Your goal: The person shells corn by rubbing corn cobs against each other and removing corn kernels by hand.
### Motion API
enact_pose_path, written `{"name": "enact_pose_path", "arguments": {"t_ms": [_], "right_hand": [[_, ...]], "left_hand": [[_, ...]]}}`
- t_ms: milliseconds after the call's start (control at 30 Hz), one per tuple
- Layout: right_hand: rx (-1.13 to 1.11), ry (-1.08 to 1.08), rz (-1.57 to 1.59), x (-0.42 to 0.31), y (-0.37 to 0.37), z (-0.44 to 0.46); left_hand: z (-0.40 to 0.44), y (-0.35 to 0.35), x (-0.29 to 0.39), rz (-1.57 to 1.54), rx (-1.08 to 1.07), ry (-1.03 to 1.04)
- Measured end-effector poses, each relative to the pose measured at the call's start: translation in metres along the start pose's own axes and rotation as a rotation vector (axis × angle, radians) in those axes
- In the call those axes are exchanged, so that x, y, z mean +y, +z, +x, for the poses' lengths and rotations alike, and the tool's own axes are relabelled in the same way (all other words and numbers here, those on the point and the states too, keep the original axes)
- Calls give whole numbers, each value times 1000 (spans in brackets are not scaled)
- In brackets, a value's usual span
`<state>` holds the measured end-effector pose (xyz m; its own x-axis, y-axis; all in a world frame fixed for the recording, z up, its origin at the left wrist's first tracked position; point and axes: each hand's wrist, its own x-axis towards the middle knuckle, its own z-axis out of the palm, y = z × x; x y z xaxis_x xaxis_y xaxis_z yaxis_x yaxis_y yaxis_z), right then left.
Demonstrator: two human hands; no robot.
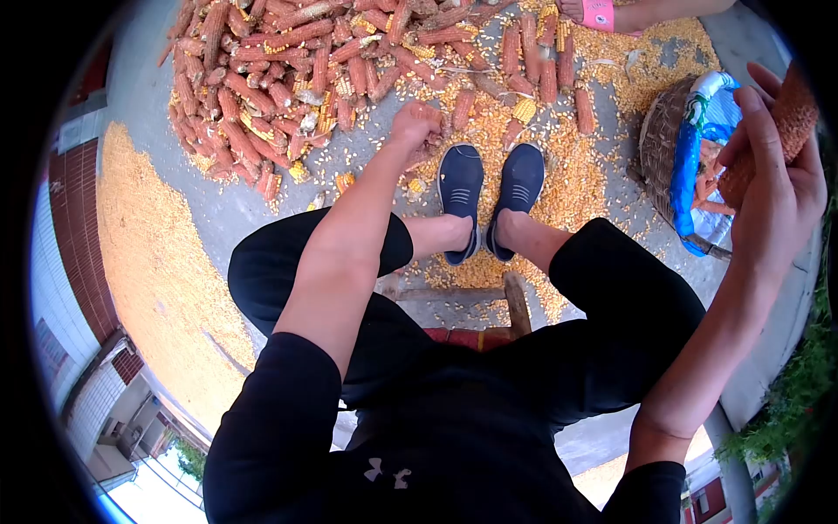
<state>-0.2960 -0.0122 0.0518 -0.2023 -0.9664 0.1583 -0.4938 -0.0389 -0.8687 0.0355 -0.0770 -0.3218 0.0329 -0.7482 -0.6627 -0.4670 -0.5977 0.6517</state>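
Observation:
My left hand [417, 127] is over the near edge of a heap of reddish corn cobs [271, 79]. Its fingers are curled closed, and whatever may be in them is hidden. At the far right, my right hand [772, 179] is raised beside a wicker basket [659, 144]. A bare reddish-brown corn cob [796, 113] lies in that hand, its middle covered by the fingers. Inside the basket, which has a blue and white lining [685, 170], are several pieces of stripped cob [711, 203].
Loose yellow kernels [567, 183] cover the ground around my blue shoes [460, 179]. A wide strip of kernels [148, 236] spreads along the left. Another person's foot in a pink sandal [599, 15] is at the top. Wooden stool parts [517, 306] show between my legs.

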Motion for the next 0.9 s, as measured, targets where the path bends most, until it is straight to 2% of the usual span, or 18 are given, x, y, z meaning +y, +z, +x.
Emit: {"name": "enact_pose_path", "arguments": {"t_ms": [33, 133, 167, 200, 233, 333, 367, 467, 600, 700, 800, 900], "right_hand": [[34, -24, -13, -3, 2, 0], [164, -72, 117, -5, 16, -9], [167, 50, 104, 2, 10, 2], [160, 79, 194, 1, 12, 4], [150, 105, 286, -1, 18, 4], [69, 168, 288, 0, 36, 9], [53, 189, 267, 3, 45, 10], [-181, 261, 443, -1, 63, 10], [-325, 208, 620, -15, 79, 2], [-341, 191, 622, -14, 86, -2], [-275, 200, 528, -10, 87, -2], [-206, 166, 442, 0, 94, 2]], "left_hand": [[1, -12, 9, -320, -124, -68], [-17, -45, 50, -558, -353, -29], [-27, -52, 72, -628, -430, -7], [-50, -58, 102, -684, -429, 10], [-60, -62, 115, -779, -529, 58], [-94, -70, 163, -1023, -876, 260], [-115, -71, 180, -1042, -930, 301], [-174, -72, 214, -1047, -1067, 402], [-214, -73, 231, -944, -1120, 466], [-229, -74, 222, -943, -977, 446], [-229, -74, 220, -743, -860, 460], [-240, -57, 226, -542, -600, 577]]}}
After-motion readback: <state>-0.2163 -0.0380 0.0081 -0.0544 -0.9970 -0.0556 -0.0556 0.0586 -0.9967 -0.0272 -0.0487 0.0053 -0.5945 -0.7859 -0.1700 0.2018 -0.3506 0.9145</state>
